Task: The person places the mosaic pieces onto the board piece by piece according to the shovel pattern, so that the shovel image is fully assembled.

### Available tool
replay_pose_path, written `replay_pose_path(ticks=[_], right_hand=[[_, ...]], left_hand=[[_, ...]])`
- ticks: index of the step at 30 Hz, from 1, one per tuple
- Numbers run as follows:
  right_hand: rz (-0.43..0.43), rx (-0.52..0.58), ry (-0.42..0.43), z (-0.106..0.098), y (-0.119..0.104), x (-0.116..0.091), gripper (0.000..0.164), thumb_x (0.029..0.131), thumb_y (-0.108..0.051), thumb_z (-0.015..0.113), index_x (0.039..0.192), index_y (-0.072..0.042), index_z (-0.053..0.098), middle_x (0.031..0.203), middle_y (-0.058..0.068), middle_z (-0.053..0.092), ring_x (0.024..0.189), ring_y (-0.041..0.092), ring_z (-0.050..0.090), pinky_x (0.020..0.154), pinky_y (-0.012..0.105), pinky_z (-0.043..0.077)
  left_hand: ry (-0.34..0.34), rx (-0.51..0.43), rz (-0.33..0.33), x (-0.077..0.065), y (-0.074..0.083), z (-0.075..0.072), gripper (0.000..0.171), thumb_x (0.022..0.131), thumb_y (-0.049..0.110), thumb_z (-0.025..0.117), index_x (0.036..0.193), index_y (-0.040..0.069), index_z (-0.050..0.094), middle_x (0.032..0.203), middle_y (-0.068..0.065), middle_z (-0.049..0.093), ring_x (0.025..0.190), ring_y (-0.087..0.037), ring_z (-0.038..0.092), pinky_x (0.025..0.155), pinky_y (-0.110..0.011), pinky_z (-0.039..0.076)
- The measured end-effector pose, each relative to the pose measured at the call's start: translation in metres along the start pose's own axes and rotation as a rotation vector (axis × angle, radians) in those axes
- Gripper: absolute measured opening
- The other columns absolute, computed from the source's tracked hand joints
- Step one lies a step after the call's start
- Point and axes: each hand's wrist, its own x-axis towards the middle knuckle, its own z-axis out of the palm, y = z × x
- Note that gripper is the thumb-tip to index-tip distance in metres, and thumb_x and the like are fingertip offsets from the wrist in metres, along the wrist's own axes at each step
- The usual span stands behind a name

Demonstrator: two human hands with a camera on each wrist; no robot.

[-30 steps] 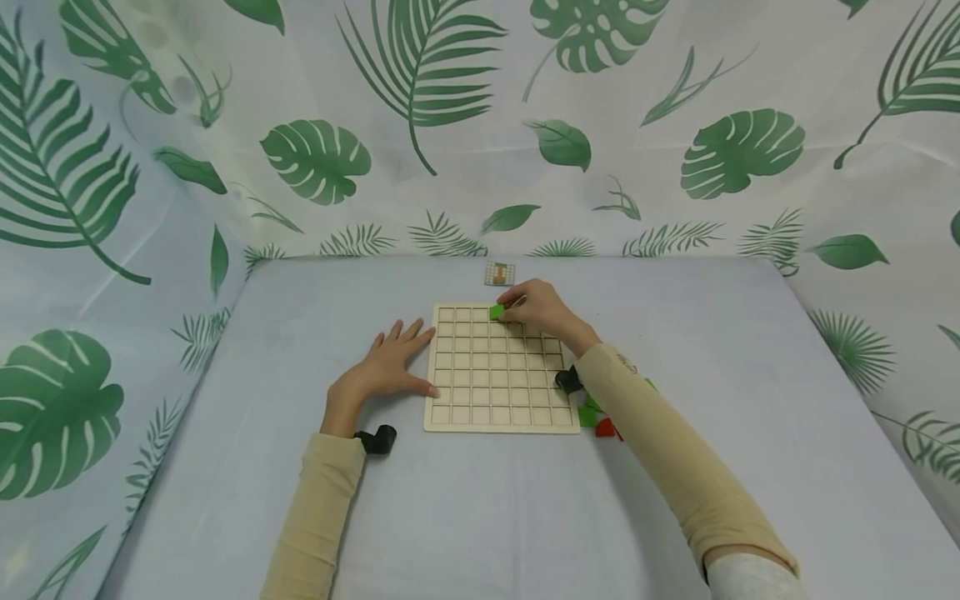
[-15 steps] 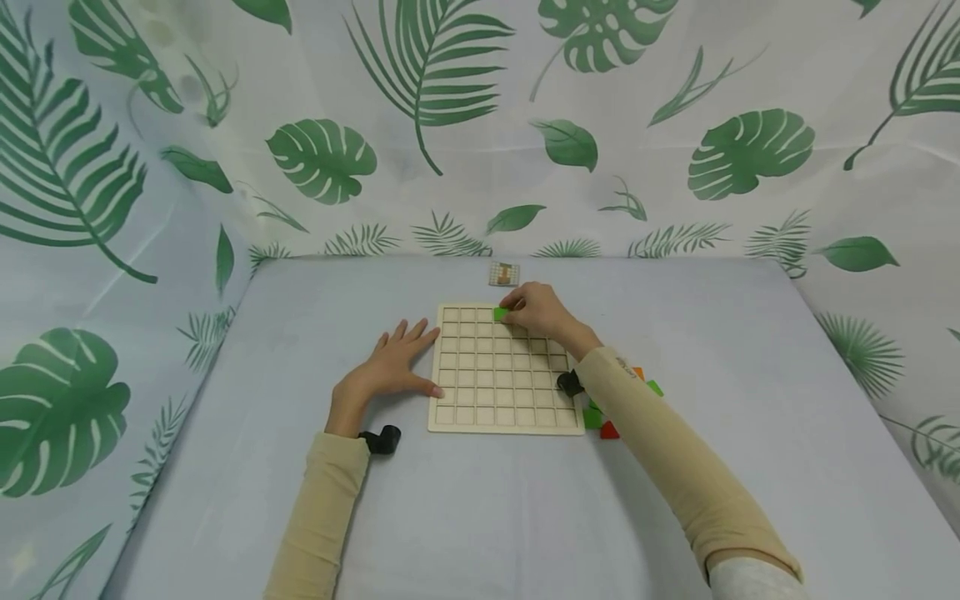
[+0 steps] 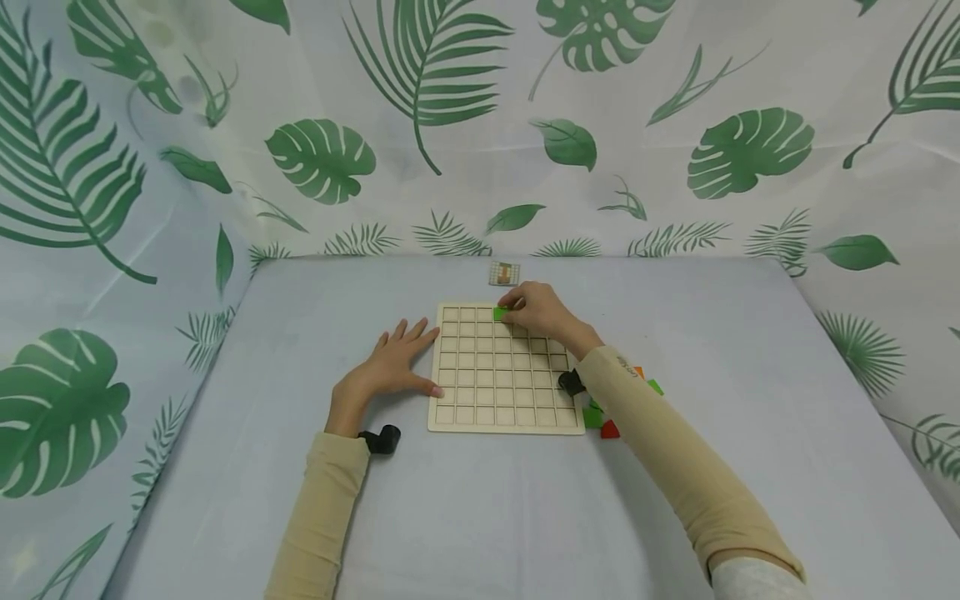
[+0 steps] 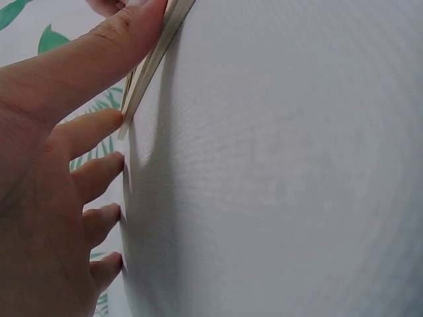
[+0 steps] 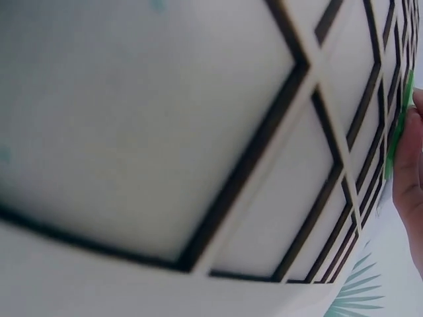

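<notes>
Since a second earlier, the green block (image 3: 500,314) had been laid flatter in the far row of the board (image 3: 486,377), pinched in the grip of the right hand (image 3: 538,308), so its placing seemed almost finished, with the board's edge touched by the spread left hand (image 3: 388,367).

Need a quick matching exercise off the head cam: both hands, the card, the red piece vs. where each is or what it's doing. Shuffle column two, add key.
Column one
1. left hand
2. right hand
3. card
4. red piece

Column two
A. pinching a green piece at the far row of the board
B. just right of the board's near right corner
C. spread open at the board's left edge
D. lying beyond the board's far edge

Pairs: 1-C, 2-A, 3-D, 4-B
</notes>
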Motion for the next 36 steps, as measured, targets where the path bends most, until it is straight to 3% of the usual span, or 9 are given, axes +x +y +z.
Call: replay_pose_path(ticks=[8, 17, 29, 36], right_hand=[[-0.022, 0.068, 0.028, -0.005, 0.002, -0.014, 0.033, 0.098, -0.012, 0.068, 0.129, -0.001, 0.069, 0.127, 0.022, 0.068, 0.115, 0.038, 0.068, 0.093, 0.049, 0.059], [-0.018, 0.126, 0.049, -0.010, 0.005, -0.030, 0.033, 0.099, -0.018, 0.069, 0.129, -0.004, 0.069, 0.126, 0.018, 0.068, 0.107, 0.034, 0.068, 0.087, 0.045, 0.059], [-0.065, 0.105, 0.072, -0.016, 0.003, -0.056, 0.031, 0.099, -0.014, 0.069, 0.127, 0.000, 0.070, 0.117, 0.018, 0.071, 0.100, 0.033, 0.069, 0.087, 0.046, 0.058], [-0.038, 0.080, 0.058, -0.019, 0.008, -0.071, 0.029, 0.101, -0.015, 0.066, 0.126, -0.002, 0.071, 0.119, 0.016, 0.071, 0.102, 0.031, 0.069, 0.088, 0.046, 0.059]], left_hand=[[-0.002, 0.006, 0.002, 0.001, -0.002, 0.001, 0.110, 0.082, 0.044, 0.085, 0.166, 0.014, 0.020, 0.174, -0.013, 0.004, 0.159, -0.039, -0.008, 0.128, -0.060, -0.006], [-0.003, 0.002, 0.006, 0.000, 0.000, 0.000, 0.110, 0.082, 0.044, 0.085, 0.166, 0.013, 0.020, 0.174, -0.014, 0.005, 0.159, -0.041, -0.007, 0.127, -0.062, -0.005], [-0.004, 0.007, 0.005, 0.002, 0.000, 0.002, 0.111, 0.082, 0.045, 0.085, 0.166, 0.014, 0.020, 0.174, -0.013, 0.004, 0.159, -0.040, -0.008, 0.128, -0.061, -0.005], [-0.005, 0.016, 0.004, 0.002, -0.003, 0.002, 0.111, 0.082, 0.046, 0.085, 0.166, 0.014, 0.019, 0.174, -0.013, 0.003, 0.159, -0.041, -0.008, 0.127, -0.061, -0.006]])
